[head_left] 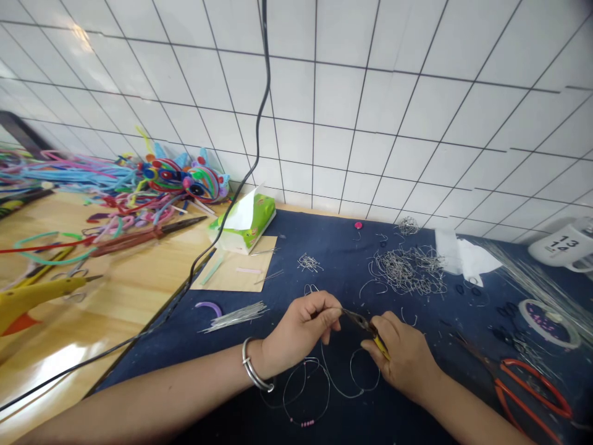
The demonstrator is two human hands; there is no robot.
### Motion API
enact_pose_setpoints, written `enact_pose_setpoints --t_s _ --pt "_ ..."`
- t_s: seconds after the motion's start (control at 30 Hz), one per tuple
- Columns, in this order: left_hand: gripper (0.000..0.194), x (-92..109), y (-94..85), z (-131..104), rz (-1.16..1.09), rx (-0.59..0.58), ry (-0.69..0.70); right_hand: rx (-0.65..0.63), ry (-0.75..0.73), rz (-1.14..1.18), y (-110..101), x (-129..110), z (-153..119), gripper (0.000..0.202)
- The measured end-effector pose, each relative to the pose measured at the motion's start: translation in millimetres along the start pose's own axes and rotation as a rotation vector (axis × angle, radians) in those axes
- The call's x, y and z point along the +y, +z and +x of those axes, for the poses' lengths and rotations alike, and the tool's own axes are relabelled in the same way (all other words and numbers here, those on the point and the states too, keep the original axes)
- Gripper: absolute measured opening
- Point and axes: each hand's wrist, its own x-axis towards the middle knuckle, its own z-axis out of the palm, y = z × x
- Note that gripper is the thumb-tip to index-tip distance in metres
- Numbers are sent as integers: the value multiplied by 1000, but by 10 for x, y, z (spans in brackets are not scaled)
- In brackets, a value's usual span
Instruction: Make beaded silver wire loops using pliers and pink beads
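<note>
My right hand (401,352) is wrapped round a pair of pliers (359,319) with yellow handles, their dark jaws pointing left. Thumb and fingers of my left hand (309,324) pinch a thin wire right at the plier tips. What the jaws grip is too small to make out. Below the hands, loops of thin wire (329,395) lie on the dark blue cloth (185,377), and one carries several pink beads (307,424). A purple curved piece (210,306) and a bundle of straight wires (236,316) lie left of my left hand.
Orange-handled scissors (532,383) and a round dish of beads (549,322) lie at right. Behind are a tangled wire heap (410,270) and a white mug (563,244). At left are a tissue pack (245,219), a yellow glue gun (41,293) and a black cable (262,102).
</note>
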Motion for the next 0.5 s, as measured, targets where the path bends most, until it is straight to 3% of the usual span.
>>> enact_pose_setpoints --t_s 0.3,0.5 --pt "19 23 69 -43 -110 43 -74 -3 -4 -52 -9 -22 4 24" --pt "16 35 70 -52 -17 75 -36 -18 11 46 12 13 1 27"
